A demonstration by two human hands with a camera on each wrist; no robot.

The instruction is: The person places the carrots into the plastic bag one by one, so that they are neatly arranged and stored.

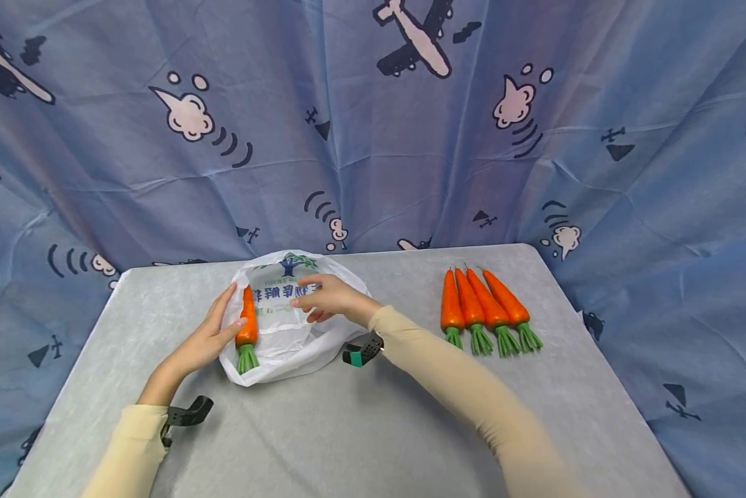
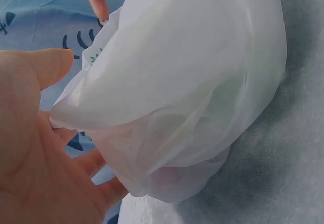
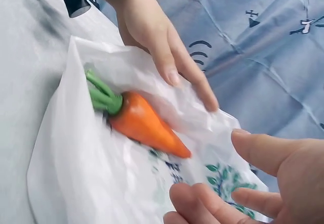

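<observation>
On the grey table (image 1: 360,443), we see one carrot (image 1: 248,333) lying inside the left part of a white plastic bag (image 1: 285,366), its mouth spread wide, perhaps because our left hand (image 1: 207,339) steadies that side with loosely extended fingers, while our right hand (image 1: 335,297), well apart from it, hangs loosely bent and empty over the opening. Four more carrots (image 1: 486,301) lie in a row to the right, likely kept within reach; the right wrist view shows the bagged carrot's tip and leafy end, whereas the left shows only the bag's outer wall there.
</observation>
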